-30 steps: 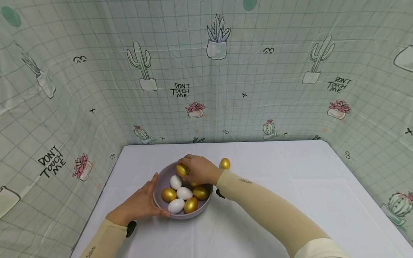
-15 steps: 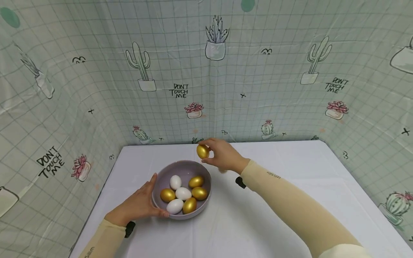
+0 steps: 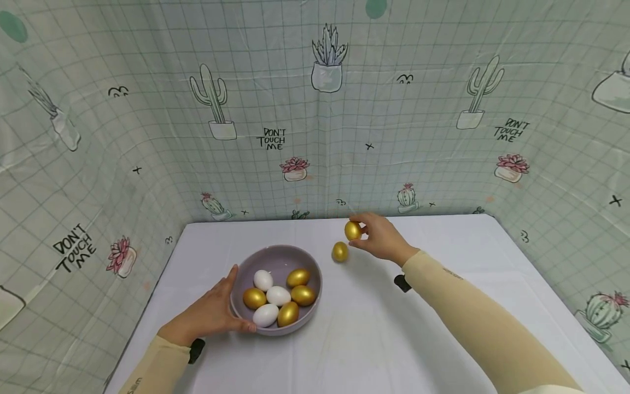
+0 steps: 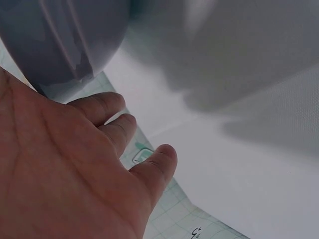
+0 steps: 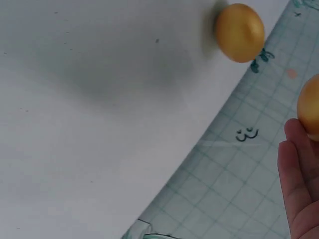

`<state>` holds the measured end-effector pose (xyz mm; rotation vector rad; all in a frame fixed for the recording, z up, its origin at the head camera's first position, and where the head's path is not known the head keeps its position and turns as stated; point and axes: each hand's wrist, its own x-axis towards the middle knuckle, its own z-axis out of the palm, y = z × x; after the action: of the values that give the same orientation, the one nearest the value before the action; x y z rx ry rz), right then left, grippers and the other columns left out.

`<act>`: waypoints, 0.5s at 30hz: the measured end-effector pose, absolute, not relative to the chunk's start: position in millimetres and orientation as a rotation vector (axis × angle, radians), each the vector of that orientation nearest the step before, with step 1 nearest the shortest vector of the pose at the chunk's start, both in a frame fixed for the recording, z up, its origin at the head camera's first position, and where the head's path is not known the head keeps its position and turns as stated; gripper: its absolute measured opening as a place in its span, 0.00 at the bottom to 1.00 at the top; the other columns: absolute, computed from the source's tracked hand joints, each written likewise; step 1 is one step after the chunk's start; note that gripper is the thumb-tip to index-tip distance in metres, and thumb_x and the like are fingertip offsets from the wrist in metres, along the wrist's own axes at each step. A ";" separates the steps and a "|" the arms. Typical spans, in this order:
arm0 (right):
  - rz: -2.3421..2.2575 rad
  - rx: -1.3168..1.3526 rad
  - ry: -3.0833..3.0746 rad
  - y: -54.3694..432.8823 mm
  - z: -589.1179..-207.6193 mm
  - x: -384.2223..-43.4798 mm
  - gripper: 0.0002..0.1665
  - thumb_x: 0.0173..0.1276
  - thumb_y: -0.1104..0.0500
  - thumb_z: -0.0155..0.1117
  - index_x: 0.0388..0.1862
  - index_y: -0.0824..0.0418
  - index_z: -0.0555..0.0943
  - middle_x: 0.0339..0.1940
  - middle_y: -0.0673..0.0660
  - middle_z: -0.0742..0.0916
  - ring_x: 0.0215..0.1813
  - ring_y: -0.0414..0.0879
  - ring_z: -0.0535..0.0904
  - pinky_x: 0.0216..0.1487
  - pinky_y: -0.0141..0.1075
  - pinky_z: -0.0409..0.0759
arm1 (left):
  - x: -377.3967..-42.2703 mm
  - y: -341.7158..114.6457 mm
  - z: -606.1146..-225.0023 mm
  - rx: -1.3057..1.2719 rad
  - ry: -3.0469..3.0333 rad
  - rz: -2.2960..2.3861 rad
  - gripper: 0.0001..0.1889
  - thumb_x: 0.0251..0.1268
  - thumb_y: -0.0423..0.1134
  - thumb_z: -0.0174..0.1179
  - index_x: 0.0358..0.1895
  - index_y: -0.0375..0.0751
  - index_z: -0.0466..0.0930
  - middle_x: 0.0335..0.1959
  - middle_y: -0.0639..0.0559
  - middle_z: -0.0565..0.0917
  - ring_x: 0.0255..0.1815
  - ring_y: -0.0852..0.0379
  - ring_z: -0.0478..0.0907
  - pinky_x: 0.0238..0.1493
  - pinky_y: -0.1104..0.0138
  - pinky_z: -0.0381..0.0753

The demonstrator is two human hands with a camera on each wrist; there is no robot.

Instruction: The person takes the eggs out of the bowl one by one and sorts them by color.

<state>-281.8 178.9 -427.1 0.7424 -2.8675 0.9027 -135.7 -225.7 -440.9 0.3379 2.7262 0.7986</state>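
Holding, right hand (image 3: pixel 383 236): I see thumb and fingertips pinching a golden egg (image 3: pixel 353 230), spread only as wide as its sides, near the far edge of the table (image 3: pixel 344 339).
Held egg's long axis: roughly upright in the head view; I judge it to be lifted off the cloth.
Loose egg (image 3: pixel 340 251): on the table toward the far edge, between the bowl (image 3: pixel 279 256) and the right hand; I cannot tell whether it stands on end or lies.
Gap between the two: narrow, with no touch that I can see; the held egg is a little nearer the far edge and the right edge. I judge that any move I make hinges on this gap.
Nearer hand: the right, to both eggs; the left is well apart from them.
Left hand (image 3: pixel 211 310): thumb at the bowl's near rim, the other fingers fairly straight along its left side, spread wide, with no egg in its grasp.
Bowl's place: toward the table's left edge, carrying three white eggs (image 3: pixel 278 296) and four more golden eggs (image 3: pixel 298 277).
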 end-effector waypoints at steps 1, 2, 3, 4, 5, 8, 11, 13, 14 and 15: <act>0.902 0.721 -2.883 181.8 -431.3 -282.3 0.35 0.60 0.55 0.78 0.64 0.63 0.77 0.59 0.57 0.82 0.50 0.51 0.83 0.52 0.42 0.81 | -135.6 -225.9 -440.8 0.342 2.728 0.799 0.75 0.40 0.66 0.77 0.80 0.32 0.33 0.75 0.24 0.52 0.74 0.27 0.52 0.66 0.37 0.60; 0.900 0.704 -2.897 184.4 -435.4 -282.8 0.35 0.60 0.55 0.78 0.64 0.63 0.77 0.59 0.58 0.82 0.50 0.52 0.83 0.52 0.43 0.81 | -135.6 -226.0 -440.5 0.346 2.729 0.799 0.75 0.40 0.66 0.77 0.79 0.32 0.34 0.75 0.24 0.52 0.74 0.27 0.53 0.66 0.37 0.60; 0.897 0.690 -2.912 186.8 -439.2 -283.3 0.35 0.60 0.55 0.78 0.64 0.63 0.77 0.59 0.58 0.82 0.51 0.52 0.83 0.52 0.43 0.81 | -135.6 -226.1 -440.2 0.349 2.729 0.801 0.75 0.40 0.66 0.77 0.79 0.31 0.33 0.75 0.24 0.52 0.74 0.27 0.53 0.66 0.37 0.60; 0.899 0.677 -2.926 188.9 -442.6 -283.7 0.34 0.60 0.55 0.78 0.64 0.64 0.77 0.59 0.59 0.82 0.51 0.53 0.83 0.52 0.44 0.81 | -135.7 -226.2 -440.2 0.354 2.729 0.805 0.74 0.40 0.66 0.77 0.79 0.31 0.33 0.75 0.24 0.52 0.74 0.27 0.53 0.66 0.37 0.60; 0.899 0.664 -2.936 190.6 -445.5 -284.0 0.34 0.60 0.56 0.77 0.64 0.64 0.77 0.59 0.59 0.82 0.51 0.53 0.83 0.52 0.44 0.81 | -135.8 -226.3 -440.6 0.362 2.733 0.802 0.74 0.41 0.66 0.77 0.79 0.31 0.33 0.75 0.24 0.52 0.74 0.27 0.53 0.65 0.37 0.60; 0.892 0.647 -2.955 194.8 -454.3 -285.4 0.33 0.60 0.56 0.77 0.63 0.66 0.78 0.58 0.60 0.83 0.50 0.54 0.83 0.53 0.45 0.80 | -136.1 -226.3 -440.6 0.366 2.733 0.810 0.74 0.41 0.65 0.77 0.79 0.31 0.33 0.76 0.24 0.51 0.74 0.27 0.52 0.65 0.36 0.60; 0.890 0.637 -2.970 197.3 -463.0 -286.6 0.32 0.60 0.58 0.77 0.62 0.67 0.78 0.58 0.61 0.83 0.50 0.55 0.83 0.53 0.46 0.80 | -136.0 -226.1 -441.5 0.357 2.733 0.809 0.74 0.41 0.65 0.77 0.79 0.31 0.33 0.76 0.25 0.51 0.74 0.27 0.52 0.66 0.37 0.60; 0.879 0.625 -2.987 198.0 -469.4 -287.6 0.32 0.60 0.58 0.76 0.62 0.67 0.78 0.57 0.62 0.83 0.50 0.55 0.83 0.53 0.47 0.80 | -135.6 -225.7 -441.0 0.342 2.725 0.813 0.74 0.41 0.65 0.77 0.79 0.32 0.33 0.76 0.25 0.51 0.74 0.28 0.52 0.66 0.37 0.59; 0.872 0.620 -2.996 197.9 -472.4 -288.1 0.31 0.61 0.58 0.76 0.62 0.67 0.78 0.57 0.62 0.83 0.51 0.55 0.83 0.54 0.47 0.79 | -135.5 -225.5 -441.0 0.338 2.723 0.812 0.74 0.41 0.65 0.77 0.80 0.32 0.33 0.76 0.26 0.51 0.74 0.28 0.52 0.66 0.37 0.60; 0.865 0.607 -3.007 197.8 -475.5 -288.5 0.31 0.61 0.58 0.75 0.62 0.67 0.78 0.57 0.62 0.83 0.51 0.55 0.82 0.54 0.47 0.79 | -135.4 -225.3 -441.1 0.332 2.722 0.812 0.74 0.41 0.65 0.77 0.80 0.33 0.33 0.76 0.26 0.51 0.74 0.28 0.52 0.66 0.37 0.60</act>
<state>-288.5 197.8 -475.5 0.6068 -3.0069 0.8648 -135.4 -225.3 -441.1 0.3316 2.7215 0.8122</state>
